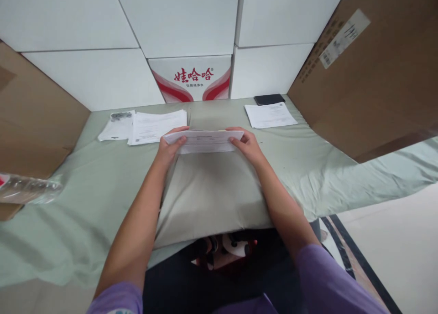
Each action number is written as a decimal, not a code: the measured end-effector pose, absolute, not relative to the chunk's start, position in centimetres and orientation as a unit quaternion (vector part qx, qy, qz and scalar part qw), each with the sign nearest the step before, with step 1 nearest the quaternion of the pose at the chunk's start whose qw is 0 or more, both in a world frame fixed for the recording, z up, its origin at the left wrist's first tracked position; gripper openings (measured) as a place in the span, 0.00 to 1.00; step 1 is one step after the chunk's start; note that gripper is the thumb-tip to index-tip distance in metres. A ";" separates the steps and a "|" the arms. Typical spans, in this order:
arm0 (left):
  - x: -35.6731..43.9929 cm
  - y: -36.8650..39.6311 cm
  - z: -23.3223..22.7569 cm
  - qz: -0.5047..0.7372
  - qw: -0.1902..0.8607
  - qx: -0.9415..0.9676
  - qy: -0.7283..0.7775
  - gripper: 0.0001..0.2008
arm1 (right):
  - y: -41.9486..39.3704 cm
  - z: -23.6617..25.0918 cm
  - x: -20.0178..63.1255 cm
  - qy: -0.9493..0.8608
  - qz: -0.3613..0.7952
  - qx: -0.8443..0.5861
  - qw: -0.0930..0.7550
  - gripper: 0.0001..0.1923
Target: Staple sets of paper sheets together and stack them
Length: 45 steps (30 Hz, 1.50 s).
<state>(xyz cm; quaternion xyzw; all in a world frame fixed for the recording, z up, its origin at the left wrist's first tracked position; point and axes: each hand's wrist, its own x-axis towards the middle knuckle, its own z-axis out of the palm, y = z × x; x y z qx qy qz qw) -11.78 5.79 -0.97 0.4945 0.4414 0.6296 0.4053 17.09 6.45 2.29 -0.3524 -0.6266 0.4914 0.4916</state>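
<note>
While hands [249, 146] hold ppr [208, 143], brown ctns [372, 86] L&R, contents hidden.

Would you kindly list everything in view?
held papers: uncountable, white, centre
left papers: one stack, white, mid-left
right papers: one stack, white, mid-right
seeming phone: one, black, behind right papers
packet: one, whitish, beside left papers
bottle: one, clear, left edge
plain boxes: five, white, back
printed box: one, white and red, back centre
cardboard boxes: two, brown, both sides
cloth: one, green, tabletop
floor: one, pale, lower corners
unclear item: uncountable, red and white, below cloth
sleeves: two, purple, bottom
left grip: one hand, bare, held papers' left end
right grip: one hand, bare, held papers' right end
</note>
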 end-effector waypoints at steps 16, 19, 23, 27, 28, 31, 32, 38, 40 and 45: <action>-9.8 6.5 -3.7 0.582 0.398 0.516 0.486 0.33 | 8.4 -2.3 15.7 -0.641 0.451 -0.368 0.500 0.33; -9.7 6.6 -3.8 0.574 0.385 0.525 0.497 0.34 | 8.6 -2.5 15.6 -0.637 0.456 -0.376 0.494 0.33; -9.8 6.5 -3.8 0.551 0.349 0.555 0.516 0.32 | 8.9 -2.6 15.7 -0.631 0.451 -0.388 0.498 0.31; -9.9 6.0 -3.3 0.516 0.254 0.581 0.575 0.28 | 8.8 -2.4 15.7 -0.603 0.471 -0.388 0.515 0.27; -9.9 5.9 -3.2 0.522 0.235 0.573 0.586 0.27 | 8.7 -2.3 15.7 -0.589 0.500 -0.384 0.506 0.26; -9.7 5.9 -3.0 0.581 0.218 0.513 0.593 0.27 | 8.4 -1.8 15.7 -0.553 0.600 -0.368 0.446 0.25; -9.6 6.0 -2.9 0.602 0.235 0.495 0.581 0.27 | 8.3 -1.7 15.7 -0.544 0.615 -0.364 0.439 0.23; -10.5 6.1 -1.0 0.653 0.432 0.437 0.443 0.31 | 9.0 -1.7 16.5 -0.531 0.585 -0.386 0.477 0.15; -11.9 5.7 0.0 0.607 0.470 0.430 0.475 0.28 | 9.2 -1.7 16.6 -0.544 0.578 -0.400 0.458 0.14; -16.3 3.9 2.0 0.362 0.618 0.464 0.521 0.29 | 8.8 -1.3 16.5 -0.565 0.547 -0.427 0.446 0.11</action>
